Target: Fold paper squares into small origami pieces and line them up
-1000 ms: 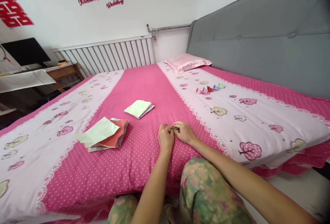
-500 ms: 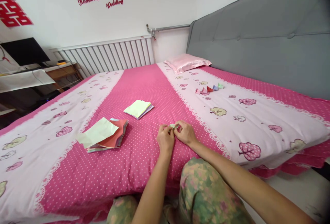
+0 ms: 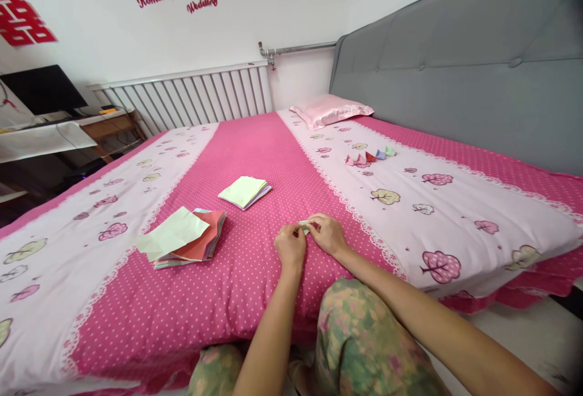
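Note:
A small pale green piece of folded paper is between my two hands, low over the pink bedspread. My left hand pinches its left side, fingers curled. From the right, my right hand grips the other side between thumb and fingers. Much of the paper is covered by my fingertips, so its exact folds cannot be made out. To the left lies a stack of coloured paper with a loose pale green sheet on top. A smaller stack of square paper, yellowish on top, sits farther back.
Several small folded paper pieces in pink, red, blue and green stand in a row on the bed. A pink pillow lies by the grey headboard. A radiator and a desk with a monitor are beyond the bed.
My hands have drawn slightly apart, the left one shifting a little to the left, and more of the pale green paper shows between them. The stacks have stayed put.

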Action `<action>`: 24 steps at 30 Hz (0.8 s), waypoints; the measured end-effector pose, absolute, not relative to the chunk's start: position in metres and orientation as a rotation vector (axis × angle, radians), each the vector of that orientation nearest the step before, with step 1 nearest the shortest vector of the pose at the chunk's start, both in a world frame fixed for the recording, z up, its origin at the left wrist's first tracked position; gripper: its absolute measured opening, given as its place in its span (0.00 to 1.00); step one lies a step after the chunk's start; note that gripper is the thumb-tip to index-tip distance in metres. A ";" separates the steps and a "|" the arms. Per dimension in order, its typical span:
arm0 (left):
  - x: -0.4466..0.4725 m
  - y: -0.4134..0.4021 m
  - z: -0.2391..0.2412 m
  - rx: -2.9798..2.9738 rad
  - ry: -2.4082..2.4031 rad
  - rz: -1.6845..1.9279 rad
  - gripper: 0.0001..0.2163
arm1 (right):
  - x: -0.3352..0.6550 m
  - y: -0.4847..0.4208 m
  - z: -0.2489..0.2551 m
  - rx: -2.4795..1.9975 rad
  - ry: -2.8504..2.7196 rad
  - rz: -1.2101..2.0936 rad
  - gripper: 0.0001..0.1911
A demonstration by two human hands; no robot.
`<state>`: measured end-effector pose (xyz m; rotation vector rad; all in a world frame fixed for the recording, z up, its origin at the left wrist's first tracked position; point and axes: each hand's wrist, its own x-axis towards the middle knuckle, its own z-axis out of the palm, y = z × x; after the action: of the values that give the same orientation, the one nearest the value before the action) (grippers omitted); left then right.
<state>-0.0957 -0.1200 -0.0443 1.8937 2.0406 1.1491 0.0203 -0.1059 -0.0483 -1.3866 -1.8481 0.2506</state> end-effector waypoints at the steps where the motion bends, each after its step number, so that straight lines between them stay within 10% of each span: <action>1: -0.096 -0.120 -0.044 1.899 2.036 1.141 0.09 | 0.020 -0.106 -0.048 -1.390 -1.855 0.254 0.10; 24: -0.089 -0.122 -0.036 2.024 2.070 0.891 0.07 | 0.014 -0.112 -0.046 -1.749 -1.941 0.140 0.12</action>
<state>-0.0886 -0.1220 -0.0356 2.0244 2.0703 0.8912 0.0141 -0.1120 -0.0460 -1.7494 -1.9410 0.1403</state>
